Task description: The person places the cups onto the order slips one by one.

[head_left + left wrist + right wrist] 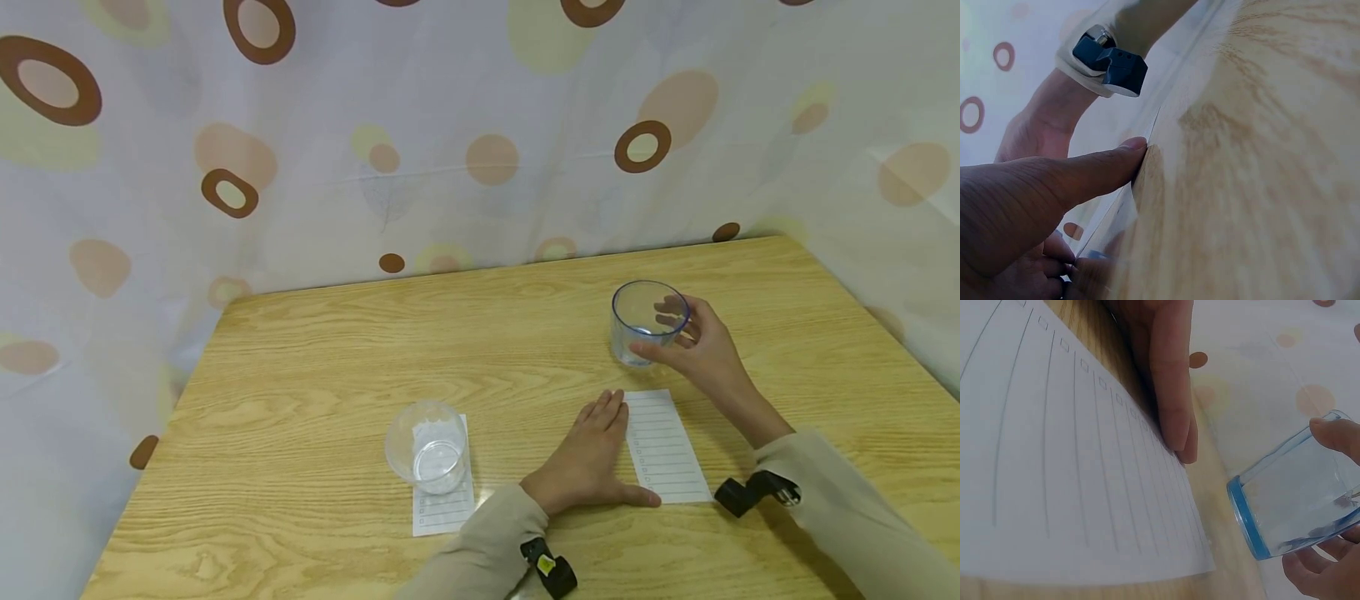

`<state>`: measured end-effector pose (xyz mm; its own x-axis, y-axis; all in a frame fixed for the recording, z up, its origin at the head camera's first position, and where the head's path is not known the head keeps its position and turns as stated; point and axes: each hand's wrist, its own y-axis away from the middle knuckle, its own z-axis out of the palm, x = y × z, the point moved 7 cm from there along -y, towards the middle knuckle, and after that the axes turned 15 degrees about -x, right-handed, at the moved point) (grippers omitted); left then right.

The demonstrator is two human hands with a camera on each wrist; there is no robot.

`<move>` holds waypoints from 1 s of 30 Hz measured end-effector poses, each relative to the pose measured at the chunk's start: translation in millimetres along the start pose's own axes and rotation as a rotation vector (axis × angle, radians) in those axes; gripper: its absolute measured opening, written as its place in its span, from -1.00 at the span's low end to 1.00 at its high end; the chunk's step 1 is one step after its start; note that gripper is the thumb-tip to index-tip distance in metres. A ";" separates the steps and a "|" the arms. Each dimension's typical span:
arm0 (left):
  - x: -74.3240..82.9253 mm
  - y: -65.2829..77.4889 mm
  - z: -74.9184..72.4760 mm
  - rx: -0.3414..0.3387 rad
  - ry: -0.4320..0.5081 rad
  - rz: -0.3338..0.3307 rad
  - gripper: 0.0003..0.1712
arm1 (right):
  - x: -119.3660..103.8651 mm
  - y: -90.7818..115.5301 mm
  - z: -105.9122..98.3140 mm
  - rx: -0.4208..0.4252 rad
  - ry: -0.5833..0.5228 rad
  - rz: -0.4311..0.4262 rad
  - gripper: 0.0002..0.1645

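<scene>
My right hand (708, 354) grips a clear cup (628, 337) with a blue rim from its right side, thumb at the front and fingers behind. In the right wrist view the cup's blue-tinted base (1249, 519) faces the table, close over it. A lined white paper sheet (667, 450) with small checkboxes lies just in front of the cup. With fingers extended and thumb spread, my left hand (588, 454) rests along the sheet's left edge. The left thumb (1107, 172) lies at the table surface in the left wrist view.
Left of my left hand, a second clear cup (401, 446) stands on another lined sheet (442, 521), partly covering it. The wood-grain table (337, 358) ends at the back against a curtain (450, 100) patterned with ovals. Each wrist wears a small black camera mount.
</scene>
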<state>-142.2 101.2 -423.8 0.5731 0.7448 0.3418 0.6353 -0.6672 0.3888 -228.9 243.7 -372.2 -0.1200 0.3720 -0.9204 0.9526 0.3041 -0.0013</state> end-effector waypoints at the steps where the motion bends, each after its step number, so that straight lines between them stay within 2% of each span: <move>1: 0.0 0.1 0.0 -0.001 0.002 0.000 0.32 | -0.5 0.6 0.0 0.000 0.003 -0.001 0.01; 9: -0.1 0.0 0.3 -0.003 0.010 0.003 0.32 | 0.0 8.2 0.5 -0.004 0.007 0.021 -0.01; 21: 0.7 0.6 -1.3 0.010 0.009 0.013 0.31 | -4.5 21.2 0.9 -0.015 0.054 0.009 -0.08; 30: 1.2 0.7 -1.1 0.011 0.010 0.015 0.31 | -0.2 28.8 -1.1 -0.015 0.060 0.021 -0.04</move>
<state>-141.6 101.6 -422.1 0.5770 0.7350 0.3560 0.6325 -0.6780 0.3745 -201.8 253.4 -371.6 -0.1172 0.4298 -0.8953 0.9508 0.3088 0.0237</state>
